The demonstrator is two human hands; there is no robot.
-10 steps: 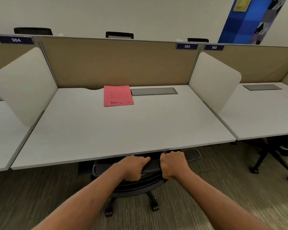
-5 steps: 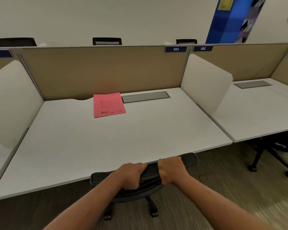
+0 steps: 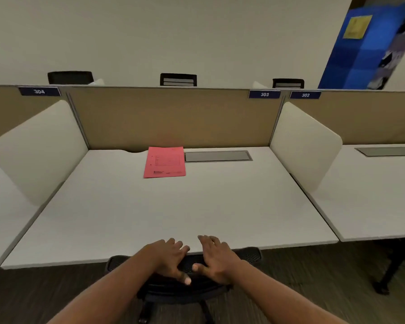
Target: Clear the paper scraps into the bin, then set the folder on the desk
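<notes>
A pink folder [image 3: 164, 162] lies flat at the back of the white desk [image 3: 173, 206], against the tan partition and beside a grey cable hatch. My left hand [image 3: 171, 258] and my right hand [image 3: 216, 257] hover side by side over the top of a black mesh chair back [image 3: 250, 254] at the desk's front edge, fingers spread, holding nothing. No paper scraps and no bin are in view.
White side dividers [image 3: 304, 146] stand on both sides of the desk, with neighbouring desks beyond. The chair is tucked under the front edge. Another chair base [image 3: 388, 272] stands on the floor at the right. Chair backs show behind the partition.
Both hands gripped the chair back before and have now let go, fingers spread above it. The chair has slid further under the desk.
</notes>
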